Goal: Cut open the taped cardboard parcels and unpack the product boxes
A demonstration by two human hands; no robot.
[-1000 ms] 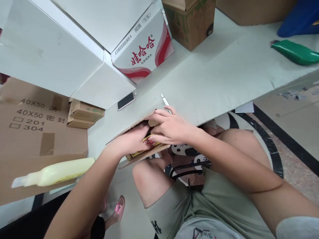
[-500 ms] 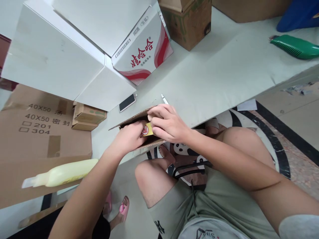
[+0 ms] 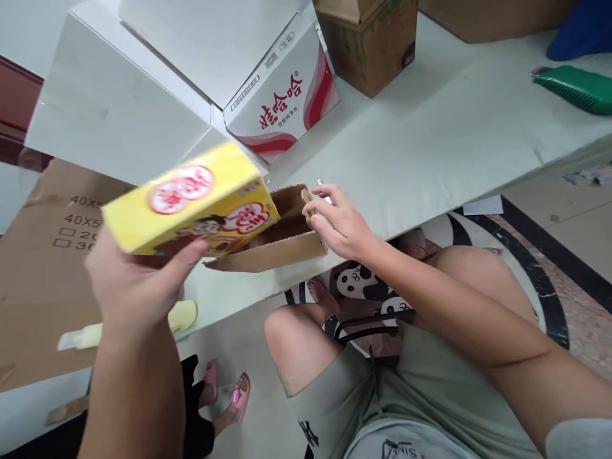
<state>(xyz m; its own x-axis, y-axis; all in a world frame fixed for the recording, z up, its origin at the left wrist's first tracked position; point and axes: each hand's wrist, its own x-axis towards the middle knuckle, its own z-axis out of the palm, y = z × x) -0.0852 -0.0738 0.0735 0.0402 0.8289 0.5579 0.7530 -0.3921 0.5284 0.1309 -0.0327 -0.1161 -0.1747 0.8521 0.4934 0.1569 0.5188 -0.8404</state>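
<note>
A yellow printed snack box (image 3: 191, 207) is gripped in my left hand (image 3: 138, 274), raised and tilted to the left of an open cardboard box (image 3: 272, 252). The thumb shows on the near side of the yellow box; the other fingers are mostly hidden behind it. My right hand (image 3: 337, 223) holds the right end of the cardboard box at its small flap, fingers bent over the edge. The cardboard box lies at the front of the table with its opening facing up, and its brown inside shows.
White boxes (image 3: 119, 89) and a red-and-white water carton (image 3: 291, 102) stand behind. Further right are a brown carton (image 3: 370, 48) and a green tool (image 3: 576, 88). A pale yellow bottle (image 3: 184, 315) lies at the left. Another person's feet in pink slippers (image 3: 240, 392) are below.
My left hand has lifted the yellow box out of the cardboard box and moved it up and left. My right hand has stayed at the cardboard box's right end.
</note>
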